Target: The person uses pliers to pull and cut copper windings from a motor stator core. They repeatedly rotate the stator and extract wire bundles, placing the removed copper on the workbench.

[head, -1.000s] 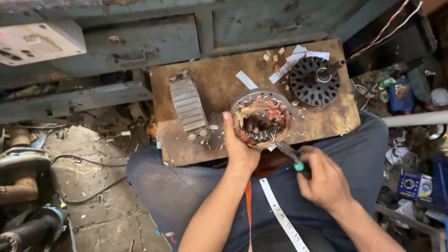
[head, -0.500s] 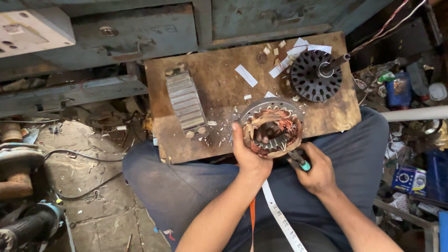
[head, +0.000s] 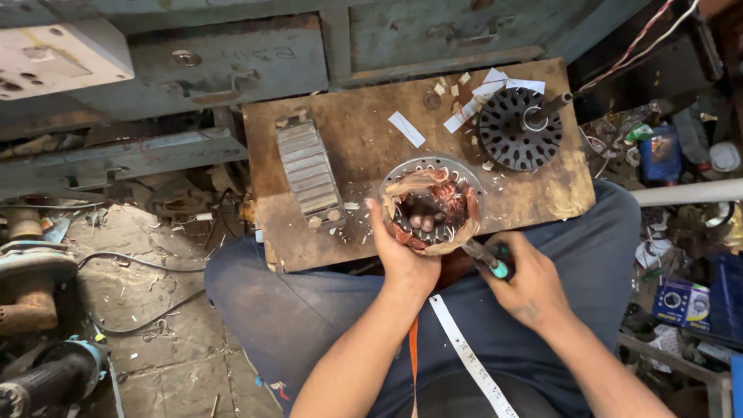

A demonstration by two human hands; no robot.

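My left hand (head: 406, 259) grips a round motor stator (head: 431, 205) with copper windings and paper insulation, fingers poking up through its bore. It rests at the near edge of a worn wooden board (head: 356, 155) on my lap. My right hand (head: 526, 286) holds a small tool with a teal handle (head: 489, 260), its tip pressed against the stator's lower right rim. A black slotted rotor (head: 517, 128) with a shaft lies at the board's far right. A grey ribbed metal block (head: 309, 172) lies at the board's left.
White paper strips (head: 474, 99) and scraps litter the board. A measuring tape (head: 468, 358) runs down my lap. Grey metal drawers (head: 248, 66) stand beyond the board. Power tools (head: 31, 310) and cables lie on the floor left; boxes and clutter (head: 681, 294) right.
The view shifted and the stator sits lower on the board. My right hand moved in from the right, bringing the tool tip against the stator's rim.
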